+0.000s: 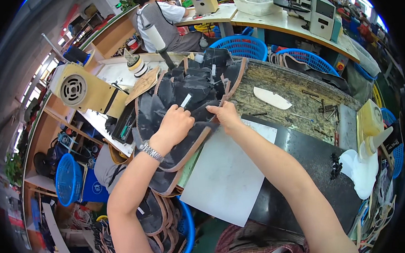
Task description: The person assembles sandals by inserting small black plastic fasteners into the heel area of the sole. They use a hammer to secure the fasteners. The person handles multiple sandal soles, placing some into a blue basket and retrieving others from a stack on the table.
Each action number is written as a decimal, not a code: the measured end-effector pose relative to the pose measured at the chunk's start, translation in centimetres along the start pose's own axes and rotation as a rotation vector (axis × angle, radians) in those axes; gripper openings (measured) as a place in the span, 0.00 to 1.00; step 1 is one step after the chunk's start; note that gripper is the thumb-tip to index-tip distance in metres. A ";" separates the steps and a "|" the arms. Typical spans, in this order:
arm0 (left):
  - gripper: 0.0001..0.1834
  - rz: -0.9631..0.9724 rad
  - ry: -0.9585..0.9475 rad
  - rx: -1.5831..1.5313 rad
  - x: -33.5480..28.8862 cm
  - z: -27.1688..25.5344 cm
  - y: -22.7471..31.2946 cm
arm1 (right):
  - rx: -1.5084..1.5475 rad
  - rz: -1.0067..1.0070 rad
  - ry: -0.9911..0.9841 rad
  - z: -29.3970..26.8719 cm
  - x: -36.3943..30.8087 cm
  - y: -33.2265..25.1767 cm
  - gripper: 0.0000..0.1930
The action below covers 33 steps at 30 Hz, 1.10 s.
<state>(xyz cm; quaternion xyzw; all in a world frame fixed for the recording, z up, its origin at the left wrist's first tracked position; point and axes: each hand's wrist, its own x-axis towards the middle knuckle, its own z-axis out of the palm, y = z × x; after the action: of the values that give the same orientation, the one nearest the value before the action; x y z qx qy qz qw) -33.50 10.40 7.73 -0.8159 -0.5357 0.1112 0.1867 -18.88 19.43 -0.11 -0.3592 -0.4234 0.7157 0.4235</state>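
Near a cream machine (93,88), dark pieces (164,101) lie heaped beside a white sheet (223,176). The left hand (177,124) curls over them, its grip unclear; the right hand (226,116) pinches their edge.

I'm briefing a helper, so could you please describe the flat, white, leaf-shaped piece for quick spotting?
Start at the mottled, worn work surface beyond the black board. There, right of the pile of black, tan-edged pieces, lies the flat, white, leaf-shaped piece, broader and paler than the thin dark rods nearby.
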 end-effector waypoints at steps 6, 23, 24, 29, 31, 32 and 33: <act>0.03 0.184 0.220 -0.099 -5.8 -2.3 -0.1 | 0.000 0.026 0.159 -3.3 3.4 -0.1 0.08; 0.08 -0.611 0.913 -0.690 -18.5 -5.3 -17.2 | -0.714 -0.306 0.627 -4.3 5.7 1.5 0.21; 0.09 -0.565 0.934 -0.703 -17.3 -7.0 -16.0 | -0.822 -0.448 0.615 -3.7 3.8 0.3 0.32; 0.20 -0.373 0.621 -0.070 -8.9 -15.9 -5.3 | -0.574 -0.782 -0.200 -1.4 -9.7 -3.1 0.35; 0.20 -0.399 0.539 -0.085 -6.4 -19.9 -0.7 | -0.558 -0.731 -0.524 -0.4 -16.9 -4.6 0.44; 0.20 -0.437 0.476 -0.098 -7.1 -23.2 0.6 | -0.447 -0.732 -0.523 2.1 -19.6 -5.0 0.48; 0.21 -0.229 0.584 -0.034 -6.9 -24.0 1.4 | -0.407 -0.754 -0.433 3.0 -21.5 -5.7 0.47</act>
<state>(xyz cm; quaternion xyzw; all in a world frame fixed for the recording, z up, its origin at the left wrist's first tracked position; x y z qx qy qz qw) -25.98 -0.80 28.72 -0.7508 -0.5496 -0.1584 0.3305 -11.57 0.59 9.61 -0.0989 -0.7342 0.4732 0.4768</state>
